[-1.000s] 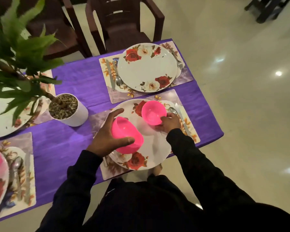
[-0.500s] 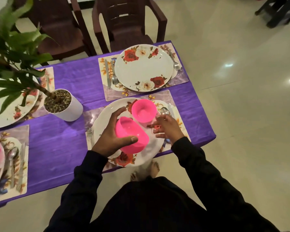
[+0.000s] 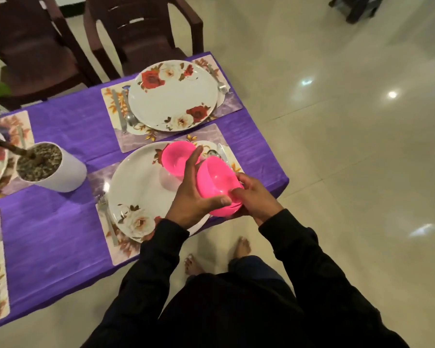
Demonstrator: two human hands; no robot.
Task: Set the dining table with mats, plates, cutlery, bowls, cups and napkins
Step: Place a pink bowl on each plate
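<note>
A pink bowl (image 3: 176,158) sits on the near floral plate (image 3: 138,187), which lies on a place mat (image 3: 126,247) with a fork (image 3: 106,217) at its left. A second pink bowl (image 3: 217,182) is held tilted above the plate's right edge. My left hand (image 3: 194,197) grips it from the left, thumb across its front. My right hand (image 3: 254,197) holds it from the right, fingers curled under the rim. A far floral plate (image 3: 172,95) lies on its own mat with cutlery on both sides.
A white pot (image 3: 53,167) with a plant stands left of the near plate on the purple tablecloth (image 3: 50,234). Dark chairs (image 3: 136,28) stand behind the table. More mats and plates lie at the left edge. My bare feet show on the tiled floor (image 3: 349,172).
The held pink bowl has moved right, off the plate's middle toward its right edge. My right hand left the table and now holds that bowl together with my left.
</note>
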